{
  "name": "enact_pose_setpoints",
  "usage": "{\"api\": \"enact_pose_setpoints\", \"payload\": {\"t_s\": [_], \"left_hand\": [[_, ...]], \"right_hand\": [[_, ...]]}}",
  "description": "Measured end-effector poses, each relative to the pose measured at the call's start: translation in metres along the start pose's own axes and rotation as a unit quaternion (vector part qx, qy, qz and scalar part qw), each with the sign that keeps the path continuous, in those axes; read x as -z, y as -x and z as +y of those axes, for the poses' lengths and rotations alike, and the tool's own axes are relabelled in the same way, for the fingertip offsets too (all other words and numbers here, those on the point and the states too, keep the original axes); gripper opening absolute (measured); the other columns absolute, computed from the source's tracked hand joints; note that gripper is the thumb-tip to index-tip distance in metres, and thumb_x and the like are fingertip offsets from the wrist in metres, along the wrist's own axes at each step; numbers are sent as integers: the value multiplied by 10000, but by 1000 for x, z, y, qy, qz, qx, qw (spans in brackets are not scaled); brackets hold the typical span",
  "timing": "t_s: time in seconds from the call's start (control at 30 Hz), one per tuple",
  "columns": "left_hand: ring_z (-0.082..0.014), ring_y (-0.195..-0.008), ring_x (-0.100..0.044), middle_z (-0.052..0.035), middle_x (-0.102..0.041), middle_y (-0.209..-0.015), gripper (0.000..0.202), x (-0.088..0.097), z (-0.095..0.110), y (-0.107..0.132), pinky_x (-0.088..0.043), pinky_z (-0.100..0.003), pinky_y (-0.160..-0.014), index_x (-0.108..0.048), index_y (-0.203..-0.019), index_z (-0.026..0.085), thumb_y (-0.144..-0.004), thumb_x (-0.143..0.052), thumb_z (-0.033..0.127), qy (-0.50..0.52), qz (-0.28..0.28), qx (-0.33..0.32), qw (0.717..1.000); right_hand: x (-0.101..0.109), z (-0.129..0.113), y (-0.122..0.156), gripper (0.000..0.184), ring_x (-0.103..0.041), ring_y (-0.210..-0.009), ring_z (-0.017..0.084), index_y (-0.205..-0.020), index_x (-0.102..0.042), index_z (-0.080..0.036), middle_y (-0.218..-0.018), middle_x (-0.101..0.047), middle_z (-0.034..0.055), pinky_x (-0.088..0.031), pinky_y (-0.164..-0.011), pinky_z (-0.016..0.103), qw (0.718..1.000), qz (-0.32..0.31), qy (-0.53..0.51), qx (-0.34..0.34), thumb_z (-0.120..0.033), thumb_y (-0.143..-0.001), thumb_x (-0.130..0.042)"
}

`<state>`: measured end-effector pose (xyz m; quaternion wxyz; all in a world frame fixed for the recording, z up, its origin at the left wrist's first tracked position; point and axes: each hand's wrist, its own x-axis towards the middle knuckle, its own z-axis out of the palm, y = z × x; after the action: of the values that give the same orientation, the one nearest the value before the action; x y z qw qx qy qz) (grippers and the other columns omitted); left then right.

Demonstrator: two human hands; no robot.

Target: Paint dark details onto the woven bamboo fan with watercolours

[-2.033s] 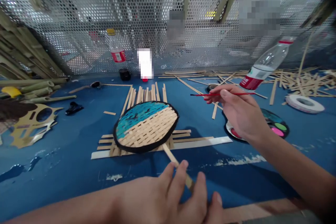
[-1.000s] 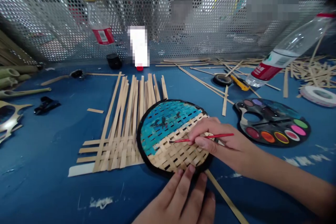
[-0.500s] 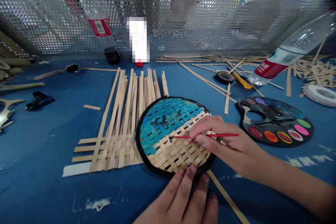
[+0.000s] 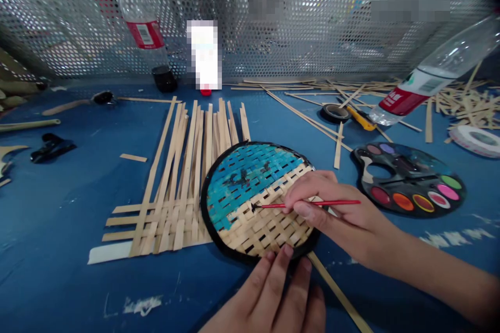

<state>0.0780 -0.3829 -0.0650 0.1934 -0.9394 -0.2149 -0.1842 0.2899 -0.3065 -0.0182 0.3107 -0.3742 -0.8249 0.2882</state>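
Wall: perforated metal screen | Table: blue top, white scuffs

Matt, wood-like strips in a ridged weave form the fan, its upper part coated in blue paint, while the paintbrush shows a smooth, shiny red handle. The palette is glossy black plastic, and a bottle is clear, shiny plastic. Perforated metal makes up a silvery screen, and the blue tabletop wears a smooth, faintly glossy finish broken by rough white scuffs.
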Motion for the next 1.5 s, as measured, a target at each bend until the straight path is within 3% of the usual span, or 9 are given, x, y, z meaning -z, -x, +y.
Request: {"api": "enact_pose_setpoints", "payload": {"t_s": [0.4, 0.77, 0.9, 1.03, 1.5], "left_hand": [[-206, -1153, -665, 7, -677, -1297, 353, 1, -2, -3, -539, -306, -944, -634, -1311, 223, -1066, -380, 217, 1, -5, -7, 1000], [-219, -1158, -652, -16, -670, -1305, 328, 1, -2, 0, -501, -328, -955, -632, -1314, 218, -1063, -427, 266, 4, -10, -7, 1000], [-199, -1126, -669, 7, -685, -1280, 341, 1, -2, -2, -521, -305, -914, -642, -1300, 227, -1063, -396, 219, 5, 2, -1, 1000], [-194, -1144, -665, 20, -685, -1282, 385, 1, -1, -2, -531, -305, -914, -638, -1313, 240, -1074, -339, 203, 1, -1, 4, 1000], [-182, -1115, -678, 22, -697, -1255, 390, -1, 0, -3, -540, -295, -895, -644, -1308, 228, -1076, -335, 175, 3, 8, 6, 1000]], "right_hand": [[0, 2, 0, 161, -652, -900, 160, -960, -655, -258, -890, -709, 4, -435, -838, 335, 1000, 16, -12, 0, -267, -1016, -504], [2, 2, -1, 178, -647, -896, 171, -951, -647, -249, -885, -710, 4, -405, -877, 382, 1000, -24, 2, 4, -280, -1022, -486], [3, 0, 0, 162, -650, -903, 165, -968, -641, -256, -878, -709, -5, -409, -846, 366, 1000, -3, 7, 11, -287, -1023, -491], [1, -3, 1, 133, -658, -901, 151, -986, -629, -254, -903, -728, -21, -394, -875, 369, 999, -16, 21, 37, -245, -1014, -499], [-3, -10, 4, 123, -653, -884, 122, -969, -622, -251, -883, -719, -44, -377, -903, 339, 999, -24, 22, 30, -228, -1007, -508]]}}
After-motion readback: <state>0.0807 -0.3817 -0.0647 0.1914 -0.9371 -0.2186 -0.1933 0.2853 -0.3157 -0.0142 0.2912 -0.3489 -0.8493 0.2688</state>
